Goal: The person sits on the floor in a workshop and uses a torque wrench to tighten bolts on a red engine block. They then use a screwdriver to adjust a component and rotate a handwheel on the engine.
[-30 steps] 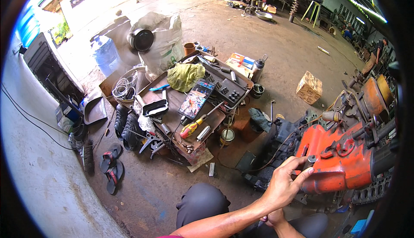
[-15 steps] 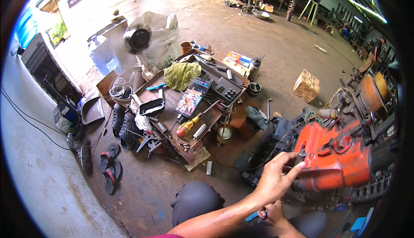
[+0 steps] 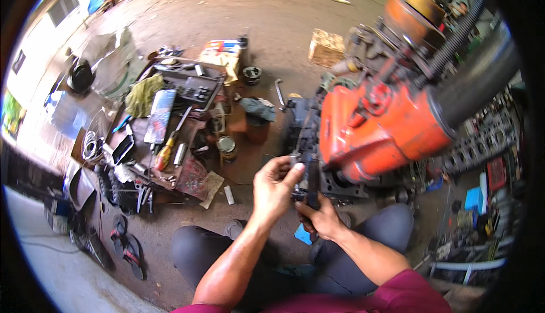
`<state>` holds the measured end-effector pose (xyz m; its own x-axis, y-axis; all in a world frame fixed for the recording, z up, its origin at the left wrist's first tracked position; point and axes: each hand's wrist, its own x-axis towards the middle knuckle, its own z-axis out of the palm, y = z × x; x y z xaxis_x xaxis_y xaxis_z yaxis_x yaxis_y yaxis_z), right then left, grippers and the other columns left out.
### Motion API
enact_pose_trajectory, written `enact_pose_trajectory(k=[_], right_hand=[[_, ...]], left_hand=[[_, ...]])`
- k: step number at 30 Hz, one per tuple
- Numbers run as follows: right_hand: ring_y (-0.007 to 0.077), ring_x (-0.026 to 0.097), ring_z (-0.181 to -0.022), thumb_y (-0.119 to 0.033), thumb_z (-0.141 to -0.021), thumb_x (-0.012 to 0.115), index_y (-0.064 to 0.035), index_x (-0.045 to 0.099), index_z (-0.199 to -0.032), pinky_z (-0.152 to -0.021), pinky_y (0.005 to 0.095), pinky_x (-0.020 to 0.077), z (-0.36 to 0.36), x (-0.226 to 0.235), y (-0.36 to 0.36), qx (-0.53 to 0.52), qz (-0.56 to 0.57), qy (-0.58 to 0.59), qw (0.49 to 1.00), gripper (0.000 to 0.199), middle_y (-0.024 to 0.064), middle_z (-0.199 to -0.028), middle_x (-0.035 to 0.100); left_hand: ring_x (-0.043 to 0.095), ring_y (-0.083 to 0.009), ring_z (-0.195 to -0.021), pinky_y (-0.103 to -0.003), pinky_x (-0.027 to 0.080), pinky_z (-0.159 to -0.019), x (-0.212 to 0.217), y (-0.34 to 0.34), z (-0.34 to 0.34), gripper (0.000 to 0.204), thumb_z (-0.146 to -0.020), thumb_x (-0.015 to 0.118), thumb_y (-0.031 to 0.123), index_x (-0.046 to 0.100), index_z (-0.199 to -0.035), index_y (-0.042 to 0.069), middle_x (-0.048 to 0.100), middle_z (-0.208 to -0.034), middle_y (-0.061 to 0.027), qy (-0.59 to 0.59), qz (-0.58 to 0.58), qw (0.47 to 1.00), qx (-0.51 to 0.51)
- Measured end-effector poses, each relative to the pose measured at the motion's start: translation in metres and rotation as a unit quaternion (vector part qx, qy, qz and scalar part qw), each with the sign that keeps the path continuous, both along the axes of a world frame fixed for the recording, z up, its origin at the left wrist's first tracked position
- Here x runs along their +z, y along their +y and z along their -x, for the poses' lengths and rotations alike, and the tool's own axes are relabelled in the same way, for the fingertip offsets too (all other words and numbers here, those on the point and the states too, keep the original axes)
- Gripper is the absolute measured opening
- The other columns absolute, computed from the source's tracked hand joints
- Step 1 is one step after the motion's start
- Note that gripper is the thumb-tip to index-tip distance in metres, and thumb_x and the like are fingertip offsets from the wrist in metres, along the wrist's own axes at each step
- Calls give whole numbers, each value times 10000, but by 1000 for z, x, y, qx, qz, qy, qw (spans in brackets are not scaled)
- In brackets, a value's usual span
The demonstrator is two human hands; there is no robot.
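1. Low at the near end of the orange engine (image 3: 386, 125), the right hand (image 3: 319, 217) is wrapped around a dark tool handle (image 3: 313, 183), held upright against the engine's black lower casing.
2. The left hand (image 3: 273, 185) pinches its fingertips narrowly at the tool's top; whether it grips a small part I cannot tell.
3. Judged from this, keeping the handle square to the casing and steadied from above should stop it slipping.
4. A tin can (image 3: 227, 148) stands near, left of the hands.
5. A cluttered tool tray (image 3: 170, 131) lies further left, sandals (image 3: 128, 248) beyond; the person's knees crowd the space below.
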<state>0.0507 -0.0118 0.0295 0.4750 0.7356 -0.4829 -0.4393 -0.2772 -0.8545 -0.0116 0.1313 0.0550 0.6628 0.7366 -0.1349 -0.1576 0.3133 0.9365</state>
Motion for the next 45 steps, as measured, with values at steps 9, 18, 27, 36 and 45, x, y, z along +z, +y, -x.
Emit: enact_pose_trajectory(k=[9, 18, 27, 36, 45], right_hand=[[100, 456, -411, -138, -955, 669, -74, 474, -845, -364, 267, 341, -4, 14, -10, 0, 14, -91, 996, 232, 21, -616, 518], [97, 442, -405, -125, -937, 682, -78, 461, -895, -354, 260, 337, -11, 6, -29, -34, -4, -32, 999, 229, 8, -609, 498], [103, 433, -379, -92, -934, 667, -75, 490, -909, -338, 274, 335, -11, 2, -32, -64, 12, -9, 998, 179, 30, -601, 526], [129, 444, -367, -109, -942, 672, -83, 475, -911, -324, 280, 337, -8, -3, -30, -55, 3, -14, 998, 202, 51, -614, 527], [127, 451, -378, -113, -939, 674, -94, 474, -879, -341, 277, 354, -5, -5, -27, -51, 8, 2, 999, 210, 49, -613, 542]], left_hand=[[649, -116, -887, -255, 533, -799, 4, -16, -9, 306, -912, 718, 39, 601, -1187, -25, 689, -1013, -76, 12, 2, 998, -63], [633, -113, -866, -264, 527, -753, 0, -24, -17, 446, -915, 711, 42, 531, -1322, 11, 663, -958, -68, 10, -28, 997, -70], [599, -68, -808, -216, 495, -712, 1, -28, -18, 528, -918, 706, 36, 482, -1396, 27, 576, -921, 0, 33, -100, 992, -71], [549, -44, -748, -215, 479, -668, -2, -25, -16, 492, -928, 702, 68, 541, -1392, 71, 461, -849, 36, 39, -129, 988, -77], [546, -81, -735, -268, 501, -689, 5, -21, -12, 455, -920, 725, 141, 580, -1341, 47, 562, -836, -13, 67, -183, 979, -61]])
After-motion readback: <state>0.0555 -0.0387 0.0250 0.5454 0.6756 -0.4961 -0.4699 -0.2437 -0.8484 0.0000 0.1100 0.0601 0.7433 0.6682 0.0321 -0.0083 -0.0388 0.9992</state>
